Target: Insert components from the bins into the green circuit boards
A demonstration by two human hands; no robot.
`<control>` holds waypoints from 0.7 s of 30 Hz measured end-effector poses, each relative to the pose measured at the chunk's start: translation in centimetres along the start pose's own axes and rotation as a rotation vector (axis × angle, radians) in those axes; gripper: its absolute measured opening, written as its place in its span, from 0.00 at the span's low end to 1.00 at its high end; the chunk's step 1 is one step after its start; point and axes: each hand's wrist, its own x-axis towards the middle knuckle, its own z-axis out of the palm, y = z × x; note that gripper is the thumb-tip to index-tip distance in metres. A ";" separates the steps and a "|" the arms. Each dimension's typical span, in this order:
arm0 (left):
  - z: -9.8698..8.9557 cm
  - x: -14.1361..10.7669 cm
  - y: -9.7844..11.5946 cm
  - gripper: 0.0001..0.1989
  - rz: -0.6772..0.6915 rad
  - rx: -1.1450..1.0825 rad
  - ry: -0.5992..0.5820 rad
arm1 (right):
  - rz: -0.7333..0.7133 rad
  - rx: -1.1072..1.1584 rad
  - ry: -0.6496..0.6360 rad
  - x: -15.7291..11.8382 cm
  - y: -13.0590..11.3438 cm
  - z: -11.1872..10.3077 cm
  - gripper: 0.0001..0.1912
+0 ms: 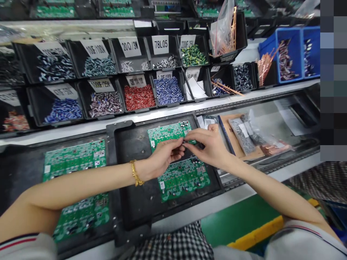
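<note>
My left hand, with a gold bracelet at the wrist, is closed in a pinch. Its fingertips meet those of my right hand, which is pinched too. Something tiny and dark is between them, too small to name. Both hands hover over a black tray that holds two green circuit boards. The upper circuit board is partly covered by my fingers. Below it lies the lower circuit board, with small parts fitted on its upper right.
Labelled black bins of components, such as a red-filled bin and a blue-filled bin, line the back. A second tray on the left carries more circuit boards. Bagged parts lie at right. Blue bins stand behind them.
</note>
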 end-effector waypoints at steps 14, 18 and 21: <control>-0.3 1.3 1.4 0.08 -0.009 0.123 -0.083 | -0.023 -0.084 -0.225 5.0 8.9 1.1 0.07; -0.3 1.3 1.6 0.06 0.008 0.163 -0.051 | -0.030 -0.063 -0.224 4.9 8.9 1.2 0.07; -0.5 1.6 1.6 0.04 0.033 0.177 -0.062 | -0.046 -0.087 -0.237 4.8 8.9 1.1 0.07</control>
